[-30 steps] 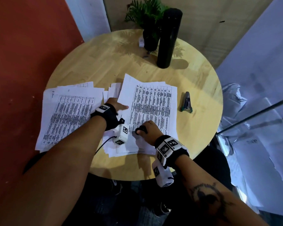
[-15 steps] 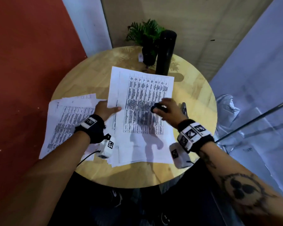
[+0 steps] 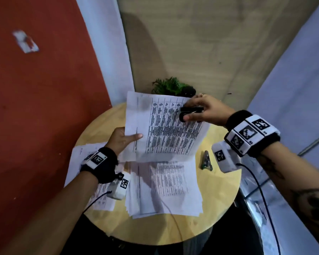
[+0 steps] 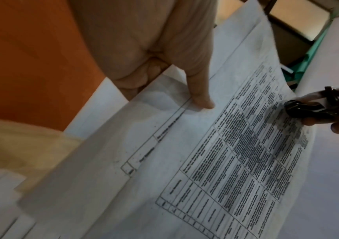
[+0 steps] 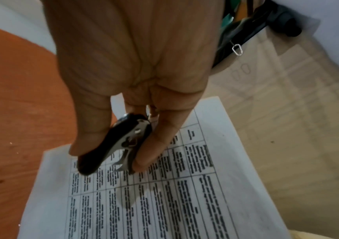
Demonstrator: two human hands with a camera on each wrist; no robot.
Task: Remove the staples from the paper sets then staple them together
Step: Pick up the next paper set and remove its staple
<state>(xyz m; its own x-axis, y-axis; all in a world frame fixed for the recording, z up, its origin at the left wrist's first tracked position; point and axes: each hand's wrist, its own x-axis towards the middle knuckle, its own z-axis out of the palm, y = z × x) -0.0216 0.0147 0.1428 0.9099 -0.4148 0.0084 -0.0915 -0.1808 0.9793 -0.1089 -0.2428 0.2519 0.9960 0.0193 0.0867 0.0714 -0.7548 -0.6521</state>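
My left hand point(image 3: 124, 139) holds a printed paper set point(image 3: 166, 127) by its left edge, thumb on top, lifted and tilted above the round wooden table point(image 3: 219, 196). The same set point(image 4: 215, 153) fills the left wrist view under my thumb. My right hand point(image 3: 201, 111) grips a black staple remover point(image 3: 191, 112) over the set's upper right corner. In the right wrist view the staple remover point(image 5: 115, 143) shows metal claws just above the paper set point(image 5: 164, 202). A stapler point(image 3: 206, 161) lies on the table to the right.
A stack of printed sheets point(image 3: 166, 190) lies on the table below the lifted set. More sheets point(image 3: 75, 159) spread at the left. A potted plant point(image 3: 171, 87) stands at the table's far edge. A red wall point(image 3: 35, 107) runs along the left.
My left hand has lifted the paper set off the stack and raised it. My right hand with the staple remover has moved up to the set's top right corner. The head view has tilted upward.
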